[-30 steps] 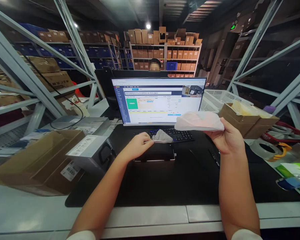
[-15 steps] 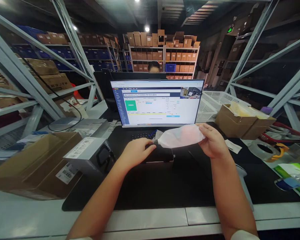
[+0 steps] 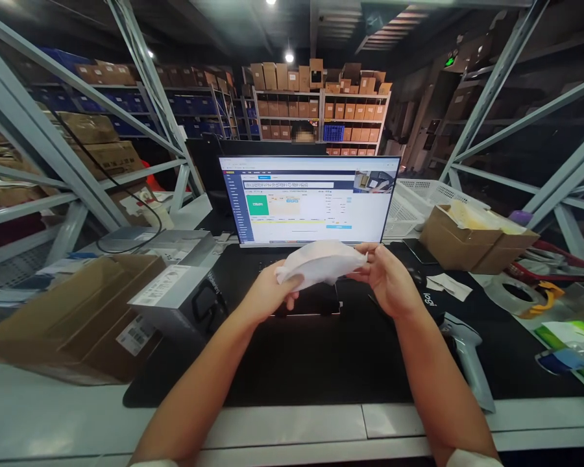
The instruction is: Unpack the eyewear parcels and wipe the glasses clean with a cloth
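A white, soft pouch is held up between both hands in front of the monitor. What is inside it does not show. My left hand grips its left end, thumb on top and fingers underneath. At the other end, my right hand pinches the pouch's edge between thumb and fingers. Below the pouch lies a dark keyboard or flat box on the black desk mat, partly covered by my left hand.
On the left stand an open cardboard box and a grey product box. To the right lie a barcode scanner, white paper slips, a tape roll and a cardboard box. A person's head shows behind the monitor.
My left hand has moved onto the pouch's left end. My right hand has shifted left with the pouch, which is now turned and bulges upward. The barcode scanner has come into fuller view.
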The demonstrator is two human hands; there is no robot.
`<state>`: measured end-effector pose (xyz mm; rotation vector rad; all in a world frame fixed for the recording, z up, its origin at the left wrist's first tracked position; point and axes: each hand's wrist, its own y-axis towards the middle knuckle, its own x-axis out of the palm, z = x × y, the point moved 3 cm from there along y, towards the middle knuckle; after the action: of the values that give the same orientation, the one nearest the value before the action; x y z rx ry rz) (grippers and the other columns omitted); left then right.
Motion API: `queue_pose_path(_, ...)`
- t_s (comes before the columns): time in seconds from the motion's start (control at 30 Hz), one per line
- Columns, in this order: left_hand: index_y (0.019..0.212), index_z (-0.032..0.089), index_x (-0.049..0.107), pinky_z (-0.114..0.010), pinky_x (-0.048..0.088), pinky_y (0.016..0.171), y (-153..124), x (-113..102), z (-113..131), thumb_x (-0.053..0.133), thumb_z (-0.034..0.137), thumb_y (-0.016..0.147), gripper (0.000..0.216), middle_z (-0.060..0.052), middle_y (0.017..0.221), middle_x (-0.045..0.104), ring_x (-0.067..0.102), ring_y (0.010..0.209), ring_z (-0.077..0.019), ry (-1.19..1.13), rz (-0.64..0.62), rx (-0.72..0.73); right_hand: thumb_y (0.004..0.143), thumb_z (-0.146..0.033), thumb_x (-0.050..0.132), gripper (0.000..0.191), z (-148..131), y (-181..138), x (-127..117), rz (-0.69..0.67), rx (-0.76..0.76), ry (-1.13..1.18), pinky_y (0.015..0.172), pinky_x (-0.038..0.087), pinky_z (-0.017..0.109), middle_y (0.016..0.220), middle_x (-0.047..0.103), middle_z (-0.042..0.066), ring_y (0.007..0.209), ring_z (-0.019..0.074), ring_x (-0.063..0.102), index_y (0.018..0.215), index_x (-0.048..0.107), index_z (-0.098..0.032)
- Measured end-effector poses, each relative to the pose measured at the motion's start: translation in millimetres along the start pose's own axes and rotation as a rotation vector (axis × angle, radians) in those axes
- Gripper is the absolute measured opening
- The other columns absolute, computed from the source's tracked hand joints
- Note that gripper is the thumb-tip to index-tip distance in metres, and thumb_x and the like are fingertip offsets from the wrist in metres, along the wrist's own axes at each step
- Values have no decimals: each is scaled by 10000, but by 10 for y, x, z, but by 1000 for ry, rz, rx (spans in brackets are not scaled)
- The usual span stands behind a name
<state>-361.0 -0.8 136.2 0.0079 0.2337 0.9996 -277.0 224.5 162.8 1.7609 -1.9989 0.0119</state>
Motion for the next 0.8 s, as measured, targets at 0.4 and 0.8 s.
queue_pose_path(0.4, 887, 174, 483, -145, 145, 428, 36, 82, 25, 828, 482, 739, 486, 122, 529, 356, 202, 404, 5, -502, -110, -162, 864, -389, 744, 158, -56, -20, -40, 288, -381, -426, 773, 515, 320, 798, 686, 12, 785, 186, 636, 839, 694, -241)
queue_pose_path(0.8, 865, 181, 472, -166, 138, 451, 76, -23, -5, 823, 532, 726, 516, 117, 571, 328, 208, 435, -5, -457, -40, -77, 885, -324, 652, 143, -78, 20, -101, -51, -183, -574, 759, 463, 331, 728, 662, 14, 752, 195, 605, 816, 718, -218)
